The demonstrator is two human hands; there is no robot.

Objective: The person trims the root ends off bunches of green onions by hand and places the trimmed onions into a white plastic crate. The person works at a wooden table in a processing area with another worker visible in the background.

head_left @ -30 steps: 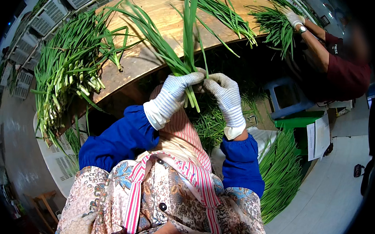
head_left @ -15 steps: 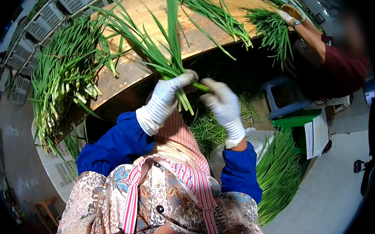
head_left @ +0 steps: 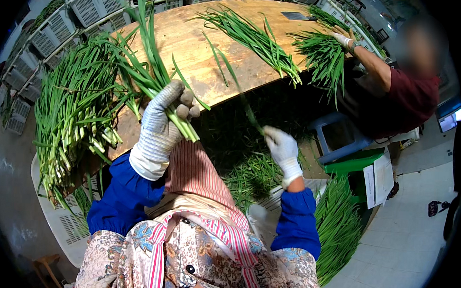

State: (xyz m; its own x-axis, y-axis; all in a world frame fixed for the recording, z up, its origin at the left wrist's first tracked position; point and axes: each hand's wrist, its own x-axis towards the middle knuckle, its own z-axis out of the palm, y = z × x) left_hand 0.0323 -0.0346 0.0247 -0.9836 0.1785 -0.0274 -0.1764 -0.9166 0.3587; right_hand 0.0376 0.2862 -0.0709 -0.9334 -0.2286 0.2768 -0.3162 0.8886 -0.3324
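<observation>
My left hand [head_left: 162, 115], in a grey-white knitted glove, is closed round a small bunch of garlic chives [head_left: 149, 50]. The pale cut ends stick out below the fingers, and the leaves point up over the table. Off to the right, my right hand [head_left: 283, 149], gloved alike, pinches the end of a single loose leaf [head_left: 250, 114], which trails up toward the table edge and is partly blurred. A big heap of chives [head_left: 75, 111] lies beside my left arm, with its white ends toward me.
On the wooden table [head_left: 179, 26] lie a chive bundle [head_left: 250, 39] and a cleaver [head_left: 298, 16]. A co-worker's gloved hand [head_left: 342, 38] touches another bundle [head_left: 322, 53]. Trimmed leaves [head_left: 255, 176] fill the space below, near a blue stool [head_left: 341, 138] and a green bin [head_left: 355, 162].
My hands have moved apart: the left went left with the bunch, the right went down and right, drawing a leaf away. The view has shifted a little.
</observation>
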